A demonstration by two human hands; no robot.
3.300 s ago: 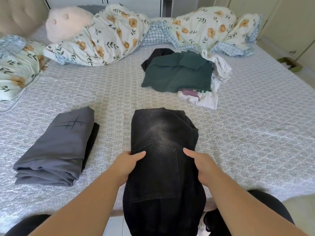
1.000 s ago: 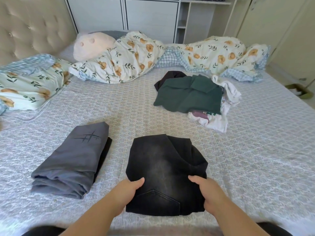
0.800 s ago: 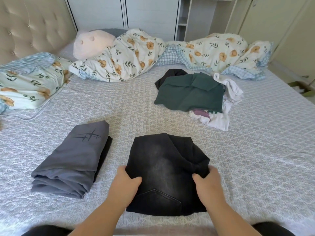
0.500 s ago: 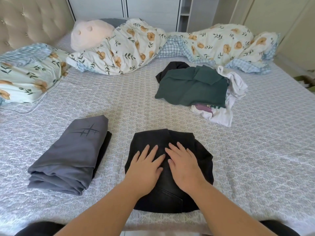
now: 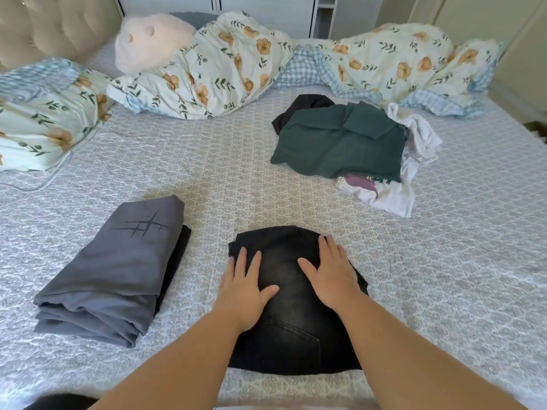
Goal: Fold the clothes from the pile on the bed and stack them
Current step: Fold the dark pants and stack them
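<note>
Folded black washed-denim jeans (image 5: 291, 309) at 6 o'clock, near bed edge. Left hand (image 5: 244, 287) and right hand (image 5: 331, 275) lie flat on top, fingers (image 5: 327, 251) straight and spread, gripping nothing, palms pressing the fabric. Step looks like flattening the fold: press evenly from centre outward so layers stay square and far corners don't spring up. Folded grey garment with dark scratch print (image 5: 114, 270) at 9 o'clock, stacked on something black. Unfolded pile at 1 o'clock: dark green shirt (image 5: 340, 146), white printed tee (image 5: 396, 184). Patterned grey bedspread (image 5: 236, 161) underneath.
</note>
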